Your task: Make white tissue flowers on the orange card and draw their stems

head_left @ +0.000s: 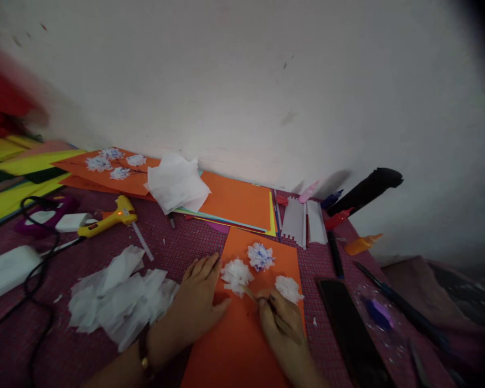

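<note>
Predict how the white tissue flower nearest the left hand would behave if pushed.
The white tissue flower would probably crumple, since its frilled layers look thin and soft. It is likely light for its size, being loosely ruffled. I cannot tell whether it is glued to the orange sheet.

There are seven paper flowers (261,256) and one glue gun (112,218).

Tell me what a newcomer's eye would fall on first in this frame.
Probably the bright orange paper sheet at bottom centre, bearing three ruffled white tissue-like flowers. The person's left hand rests at its left edge, while the right hand has a thin pale stick in its grip beside the leftmost flower. Next, perhaps, the yellow plastic glue gun at left, its orange light glowing.
</note>
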The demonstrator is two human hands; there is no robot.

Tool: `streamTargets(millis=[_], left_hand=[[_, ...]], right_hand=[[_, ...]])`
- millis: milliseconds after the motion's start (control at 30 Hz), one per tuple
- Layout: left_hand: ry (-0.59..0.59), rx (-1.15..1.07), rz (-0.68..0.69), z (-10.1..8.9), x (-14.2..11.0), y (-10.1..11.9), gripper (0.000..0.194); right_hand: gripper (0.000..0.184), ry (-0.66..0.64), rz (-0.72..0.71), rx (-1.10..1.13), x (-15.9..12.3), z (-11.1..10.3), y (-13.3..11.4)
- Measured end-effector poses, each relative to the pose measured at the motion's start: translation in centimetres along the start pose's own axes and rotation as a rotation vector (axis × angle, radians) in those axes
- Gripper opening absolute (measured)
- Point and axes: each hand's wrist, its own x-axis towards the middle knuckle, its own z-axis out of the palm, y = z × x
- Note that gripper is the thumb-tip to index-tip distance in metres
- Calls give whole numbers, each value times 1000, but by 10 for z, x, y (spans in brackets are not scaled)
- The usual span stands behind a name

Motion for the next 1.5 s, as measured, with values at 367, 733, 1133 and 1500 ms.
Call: streamTargets(millis=[367,733,1133,1500], left_hand=[[31,-39,-30,-1,-1,6,70],[76,-51,-31,10,2,1,85],[77,-61,-21,5,1,3,82],[91,-41,12,6,-1,0,73]], right_hand=[[19,39,-68,-31,-2,3,-1],[18,96,-318,-317,-9,22,15],[19,59,-222,-211,-4,21,10],[17,94,28,124,4,-11,11]])
